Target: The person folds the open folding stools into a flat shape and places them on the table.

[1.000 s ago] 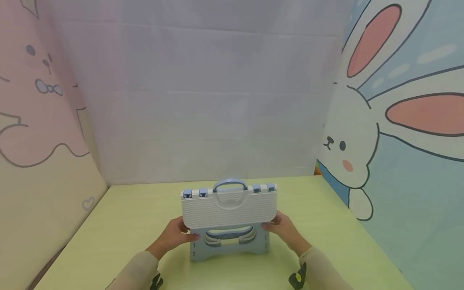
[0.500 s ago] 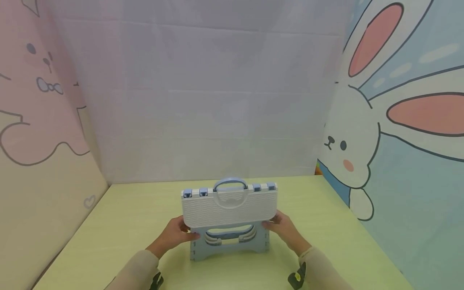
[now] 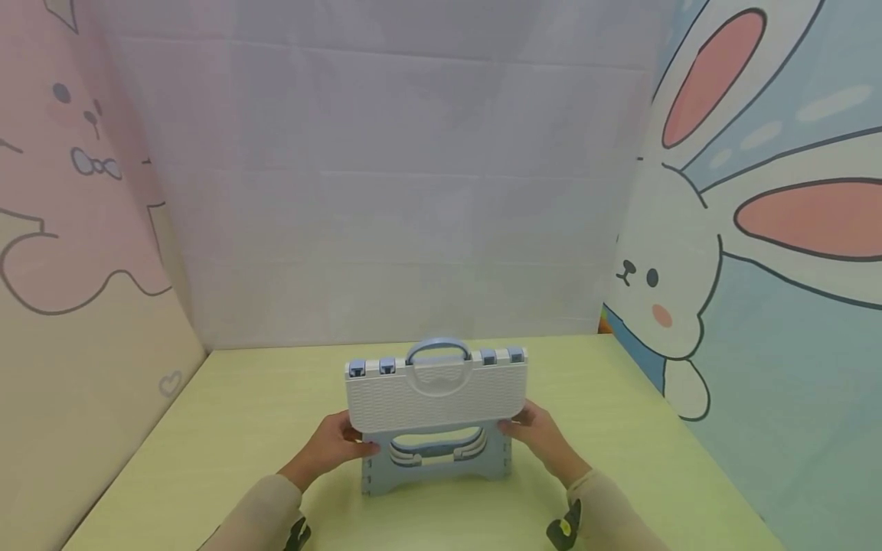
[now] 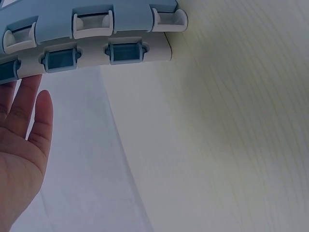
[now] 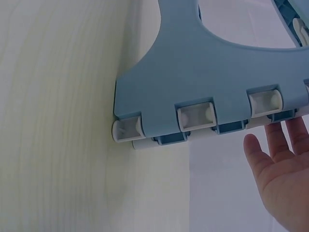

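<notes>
A folding step stool (image 3: 441, 476) stands on the table in the head view, with blue hinged legs and a white, woven-textured top panel (image 3: 437, 409) tilted toward me. A blue carry handle (image 3: 438, 344) rises from the panel's upper edge. At the stool's left end my left hand (image 3: 334, 446) grips it, thumb in front and fingers behind. My right hand (image 3: 542, 438) holds the opposite end in the same way. Each wrist view shows a row of hinges (image 4: 91, 23) along the leg's side edge, with fingers against it; the thumbs are out of sight there.
The pale yellow table (image 3: 276, 398) reaches back to a white sheet wall (image 3: 386, 191). A cartoon-printed sheet (image 3: 103, 229) hangs at the left, and another with a rabbit (image 3: 668, 275) stands along the right side.
</notes>
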A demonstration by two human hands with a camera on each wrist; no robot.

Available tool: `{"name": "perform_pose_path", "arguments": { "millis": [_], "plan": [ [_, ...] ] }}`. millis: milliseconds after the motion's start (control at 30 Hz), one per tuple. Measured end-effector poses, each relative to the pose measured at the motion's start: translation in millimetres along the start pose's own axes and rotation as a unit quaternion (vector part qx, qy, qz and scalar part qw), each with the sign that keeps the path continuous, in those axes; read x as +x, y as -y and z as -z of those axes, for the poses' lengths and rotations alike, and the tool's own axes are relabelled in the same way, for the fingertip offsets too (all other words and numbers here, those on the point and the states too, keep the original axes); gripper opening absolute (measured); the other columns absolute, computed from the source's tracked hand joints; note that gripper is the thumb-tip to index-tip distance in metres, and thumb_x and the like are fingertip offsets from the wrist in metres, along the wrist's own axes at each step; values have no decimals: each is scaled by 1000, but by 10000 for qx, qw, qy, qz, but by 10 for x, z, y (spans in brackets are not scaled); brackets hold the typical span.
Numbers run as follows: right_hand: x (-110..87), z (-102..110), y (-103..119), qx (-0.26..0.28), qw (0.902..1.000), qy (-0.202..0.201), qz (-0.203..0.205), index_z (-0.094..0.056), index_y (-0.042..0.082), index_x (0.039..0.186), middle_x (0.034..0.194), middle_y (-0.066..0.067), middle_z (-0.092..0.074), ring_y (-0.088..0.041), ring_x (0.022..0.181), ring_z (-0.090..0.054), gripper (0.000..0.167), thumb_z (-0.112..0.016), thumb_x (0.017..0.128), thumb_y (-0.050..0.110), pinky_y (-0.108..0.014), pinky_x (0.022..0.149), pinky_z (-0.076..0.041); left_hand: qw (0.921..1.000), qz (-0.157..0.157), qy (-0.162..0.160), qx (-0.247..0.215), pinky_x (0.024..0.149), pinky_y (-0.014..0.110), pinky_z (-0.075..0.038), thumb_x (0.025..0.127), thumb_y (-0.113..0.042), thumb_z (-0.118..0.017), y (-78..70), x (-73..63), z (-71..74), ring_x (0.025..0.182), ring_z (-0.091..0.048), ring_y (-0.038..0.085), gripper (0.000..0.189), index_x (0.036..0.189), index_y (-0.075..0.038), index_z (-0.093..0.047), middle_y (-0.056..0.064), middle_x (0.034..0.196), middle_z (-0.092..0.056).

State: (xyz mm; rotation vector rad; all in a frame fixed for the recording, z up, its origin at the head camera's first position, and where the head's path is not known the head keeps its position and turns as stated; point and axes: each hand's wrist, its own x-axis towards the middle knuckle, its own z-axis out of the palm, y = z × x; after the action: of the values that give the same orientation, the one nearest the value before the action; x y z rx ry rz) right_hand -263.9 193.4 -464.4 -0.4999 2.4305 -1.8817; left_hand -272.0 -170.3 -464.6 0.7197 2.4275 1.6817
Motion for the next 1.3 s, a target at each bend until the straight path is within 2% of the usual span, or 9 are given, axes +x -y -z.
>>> {"name": "perform_pose_path", "arguments": {
  "millis": [133,267,500,867,1167,1300],
  "plan": [
    [-1,-7,2,-42,10000,-50,-21,-45,-10,133,127,-25,-55,-33,113,-55,51,-63,92,13,-45,92,-48,10000,11,-23,-13,73,38,-55,80,-5,-75,-6,0,-2,87,-65,24,48,119,13,-55,27,111,-63],
    [5,-3,-10,14,10000,-12,7,-44,-10,133,129,-27,-53,-39,116,-52,51,-63,92,13,-48,93,-47,10000,62,-51,3,72,36,-55,80,-6,-75,-17,-5,-6,85,-65,22,47,118,13,-55,25,109,-65],
    [13,3,-22,71,9999,54,73,-43,-10,134,130,-29,-52,-44,118,-50,53,-63,92,14,-49,94,-46,10000,58,-66,-15,71,33,-54,79,-4,-75,-16,-3,0,86,-64,25,46,117,14,-56,27,109,-64],
    [14,2,-3,11,10000,5,56,-45,-11,132,126,-26,-55,-23,108,-57,50,-63,92,13,-41,91,-48,10000,8,-73,-33,69,31,-55,79,-5,-75,2,8,-2,83,-65,25,45,115,14,-57,27,107,-65],
    [12,-9,1,-12,10000,-66,49,-45,-11,131,127,-28,-54,-40,115,-54,50,-63,92,14,-46,94,-47,9998,87,-60,-185,70,33,-55,80,-4,-75,20,8,-8,82,-65,25,45,116,15,-56,28,108,-64],
    [2,-10,9,10,10000,-83,4,-44,-12,132,129,-29,-53,-43,118,-51,51,-63,92,13,-47,95,-46,9997,151,-62,-184,69,33,-55,80,-4,-75,21,3,-10,80,-64,24,45,117,14,-57,27,108,-64]
  ]
}}
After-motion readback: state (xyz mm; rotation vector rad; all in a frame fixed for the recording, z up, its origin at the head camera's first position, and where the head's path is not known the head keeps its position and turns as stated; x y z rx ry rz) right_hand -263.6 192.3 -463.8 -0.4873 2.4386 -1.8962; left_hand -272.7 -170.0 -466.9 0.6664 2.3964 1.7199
